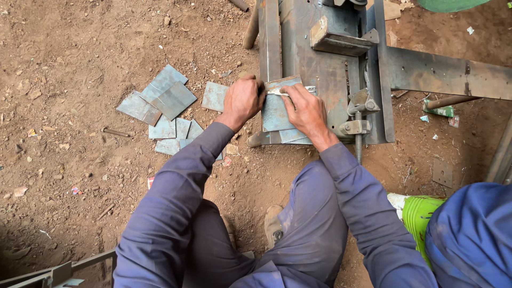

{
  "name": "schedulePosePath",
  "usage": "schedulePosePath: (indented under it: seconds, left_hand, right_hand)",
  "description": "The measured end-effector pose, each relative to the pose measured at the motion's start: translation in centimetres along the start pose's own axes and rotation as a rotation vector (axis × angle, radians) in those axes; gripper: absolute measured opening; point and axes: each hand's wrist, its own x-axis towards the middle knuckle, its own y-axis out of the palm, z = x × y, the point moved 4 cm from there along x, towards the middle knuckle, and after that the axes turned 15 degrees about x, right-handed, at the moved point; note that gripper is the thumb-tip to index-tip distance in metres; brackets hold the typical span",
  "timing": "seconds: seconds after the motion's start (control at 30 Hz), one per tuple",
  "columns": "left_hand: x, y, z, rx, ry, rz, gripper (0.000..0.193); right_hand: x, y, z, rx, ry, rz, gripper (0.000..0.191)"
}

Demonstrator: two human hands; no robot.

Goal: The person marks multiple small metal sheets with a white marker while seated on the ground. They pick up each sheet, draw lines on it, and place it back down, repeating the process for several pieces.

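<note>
Steel plate (276,109) lay flat on the machine bed (314,69), its long axis running away from me toward the frame, far end pointing up the bed. My left hand (242,100) clamped its left edge, fingers curled shut. My right hand (305,111) pressed its right edge and pinched a small pale marker (278,92) lying crosswise near the far end. Loose plates (162,104) sat on the dirt, left.

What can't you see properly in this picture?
- Head view: the left hand covers the left edge of the metal plate.
- The right hand hides most of the thin silvery tool it presses on the plate.
- The top edge cuts off the steel machine.
- A second person's blue sleeve hides the green thing.
</note>
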Motion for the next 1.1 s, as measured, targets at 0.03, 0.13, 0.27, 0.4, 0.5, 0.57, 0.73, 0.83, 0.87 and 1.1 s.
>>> schedulePosePath:
  seconds: [0.03, 0.13, 0.27, 0.4, 0.5, 0.57, 0.73, 0.83, 0.87, 1.1]
  left_hand:
    - [0.1, 0.1, 0.1, -0.001, -0.003, 0.008, 0.019]
    - [0.2, 0.3, 0.1, -0.014, 0.002, 0.0, 0.019]
    - [0.0, 0.3, 0.1, -0.03, 0.016, -0.024, 0.018]
    - [-0.1, 0.4, 0.0, -0.025, 0.016, -0.027, 0.018]
    - [0.1, 0.5, -0.1, -0.012, 0.019, -0.035, 0.018]
    - [0.1, 0.5, -0.2, 0.008, 0.035, -0.059, 0.019]
    - [-0.4, 0.1, -0.3, 0.008, 0.0, -0.02, 0.018]
    - [-0.3, -0.3, -0.7, -0.091, -0.034, -0.051, 0.017]
    - [-0.2, -0.3, -0.8, -0.14, -0.059, -0.061, 0.017]
    - [0.1, 1.9, 1.3, -0.212, -0.262, -0.115, 0.035]
  right_hand:
    - [0.1, 0.1, 0.0, -0.009, -0.004, 0.003, 0.013]
    - [0.0, 0.1, 0.0, -0.03, -0.01, 0.013, 0.013]
    - [-0.3, 0.2, 0.0, -0.071, -0.027, 0.048, 0.016]
    - [-0.1, 0.4, 0.8, -0.138, -0.102, 0.124, 0.021]
    - [0.3, 0.1, 1.6, -0.186, -0.085, 0.245, 0.015]
    - [0.2, -0.9, 1.9, -0.179, -0.049, 0.333, 0.006]
    - [-1.1, -4.4, 1.5, 0.288, 0.148, 0.093, 0.014]
    - [-1.4, -4.4, 0.1, 0.315, 0.274, -0.078, 0.015]
    - [-1.5, -4.2, -0.4, 0.335, 0.302, -0.121, 0.016]
    - [-1.6, -2.9, -2.3, 0.694, 0.36, -0.172, 0.017]
